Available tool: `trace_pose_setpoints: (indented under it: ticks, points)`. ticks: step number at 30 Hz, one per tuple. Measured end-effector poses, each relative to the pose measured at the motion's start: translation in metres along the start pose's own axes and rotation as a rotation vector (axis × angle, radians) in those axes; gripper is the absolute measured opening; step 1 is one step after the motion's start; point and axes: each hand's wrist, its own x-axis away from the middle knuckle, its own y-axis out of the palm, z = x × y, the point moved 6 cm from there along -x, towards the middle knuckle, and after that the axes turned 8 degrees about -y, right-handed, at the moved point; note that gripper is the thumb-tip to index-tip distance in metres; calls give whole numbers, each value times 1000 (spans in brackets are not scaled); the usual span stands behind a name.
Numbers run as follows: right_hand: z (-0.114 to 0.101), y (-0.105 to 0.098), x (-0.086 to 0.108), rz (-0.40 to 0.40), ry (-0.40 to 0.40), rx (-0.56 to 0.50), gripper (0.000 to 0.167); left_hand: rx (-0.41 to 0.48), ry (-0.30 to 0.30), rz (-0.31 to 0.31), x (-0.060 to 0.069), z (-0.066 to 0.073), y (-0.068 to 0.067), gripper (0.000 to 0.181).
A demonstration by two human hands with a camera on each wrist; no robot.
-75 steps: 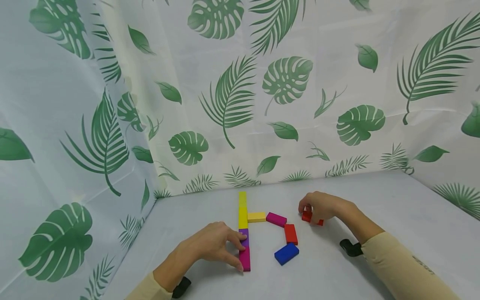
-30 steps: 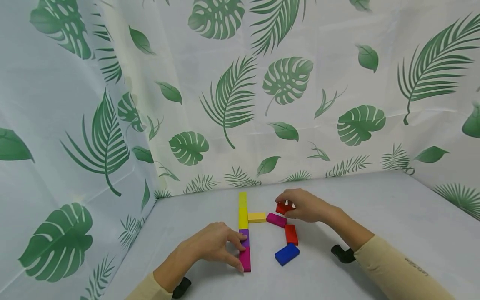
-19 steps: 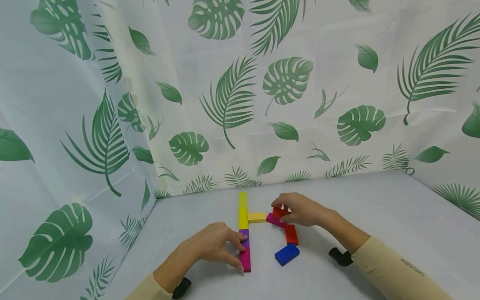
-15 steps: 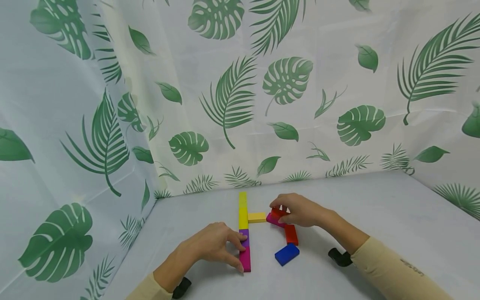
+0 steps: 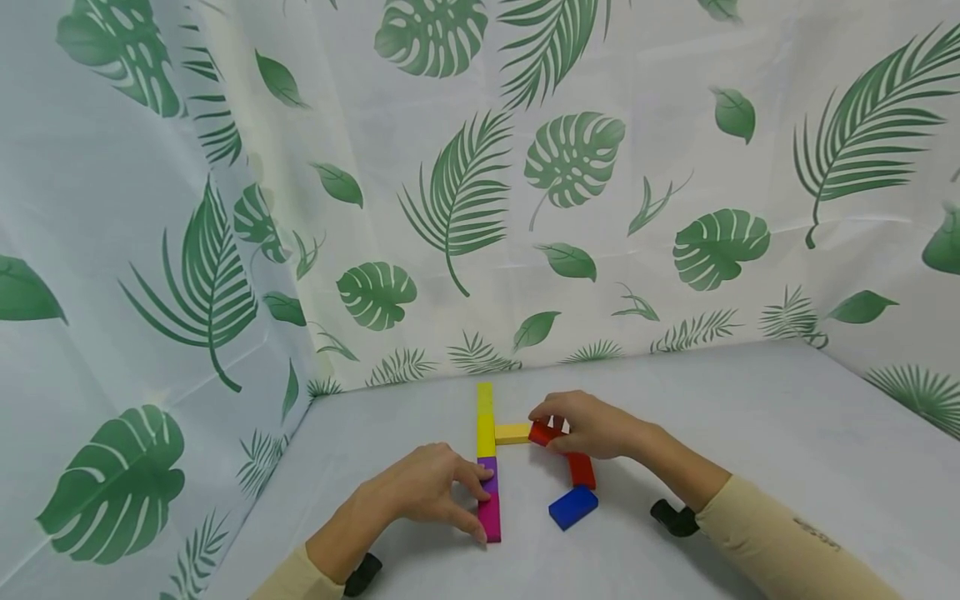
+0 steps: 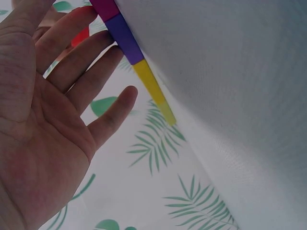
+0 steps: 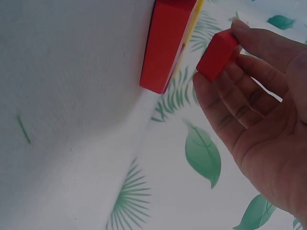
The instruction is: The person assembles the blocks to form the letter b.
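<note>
In the head view my right hand (image 5: 596,425) pinches a red block (image 5: 542,433) between thumb and fingers. The magenta block seen there earlier is hidden behind it. In the right wrist view this red block (image 7: 218,55) is held off the table, apart from another red block (image 7: 168,45). My left hand (image 5: 427,483) rests beside the column of blocks, its fingertips touching the purple block (image 5: 487,468) and its thumb at the magenta block (image 5: 490,521). The left wrist view shows the fingers loosely extended against the purple block (image 6: 124,39).
Two yellow blocks (image 5: 486,433) continue the column toward the back. A pale orange block (image 5: 512,433) juts right from it. A second red block (image 5: 581,471) and a blue block (image 5: 573,507) curve toward the front. A leaf-print curtain (image 5: 570,250) stands behind the white table (image 5: 405,567).
My right hand has picked up the red block at the right and carried it left, over the slanted magenta block. The left hand stays where it was.
</note>
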Motion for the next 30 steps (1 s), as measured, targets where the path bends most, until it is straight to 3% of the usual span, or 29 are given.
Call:
trace_pose_setpoints:
  ticks: [8, 30]
  points:
    - [-2, 6, -2, -13, 42, -16, 45, -4, 8, 1, 0, 1, -1, 49]
    - [-18, 18, -3, -65, -6, -66, 44, 0, 19, 11, 0, -1, -1, 48]
